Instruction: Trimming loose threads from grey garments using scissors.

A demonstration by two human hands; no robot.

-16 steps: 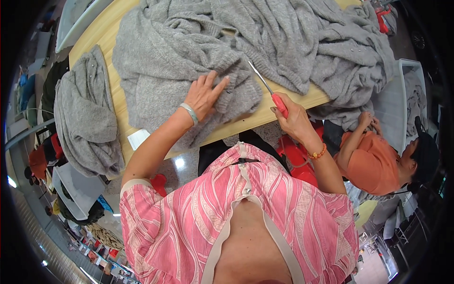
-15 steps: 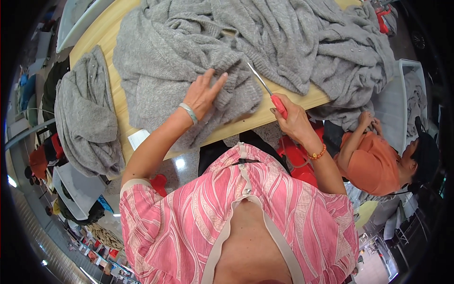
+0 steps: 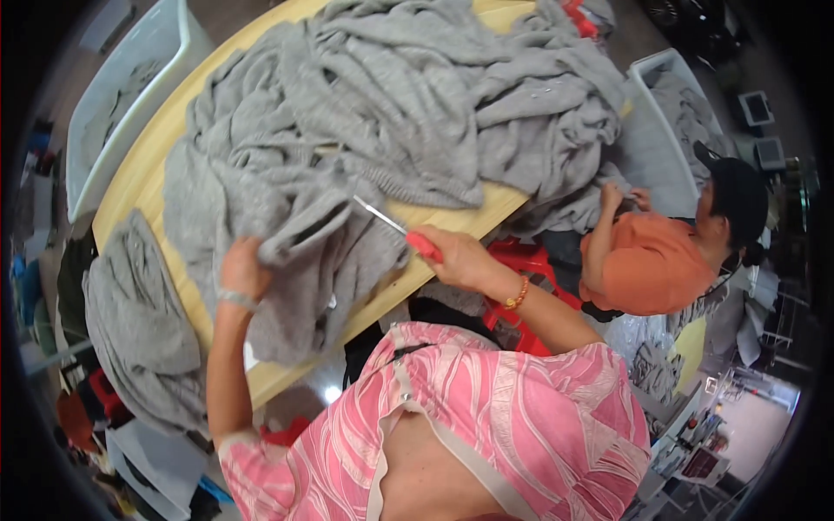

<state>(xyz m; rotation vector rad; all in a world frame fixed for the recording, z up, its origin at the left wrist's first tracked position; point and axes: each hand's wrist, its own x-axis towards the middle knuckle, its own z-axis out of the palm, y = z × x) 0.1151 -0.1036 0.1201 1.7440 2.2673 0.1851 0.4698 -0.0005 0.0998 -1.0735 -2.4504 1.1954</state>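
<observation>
My left hand (image 3: pixel 246 267), somewhat blurred, is closed on a grey knit garment (image 3: pixel 300 304) and lifts a fold of it. A dark gap in the cloth opens just right of those fingers. In my right hand (image 3: pixel 465 260) is a red-handled tool (image 3: pixel 424 247) with a slim metal shaft; what kind of tool it is I cannot make out. Its shaft points up and left over the garment's ribbed part, and whether the tip touches the cloth is unclear.
More grey knitwear (image 3: pixel 408 95) is heaped across the wooden table (image 3: pixel 122 195). Another grey garment (image 3: pixel 143 321) hangs over its left edge. Pale bins (image 3: pixel 187 52) stand at far left and right. A person in orange (image 3: pixel 660 260) handles grey cloth beside a red stool (image 3: pixel 530 256).
My left hand has gone from resting spread on the garment to gripping and raising it. The head view has shifted. My right hand keeps hold of the red-handled tool.
</observation>
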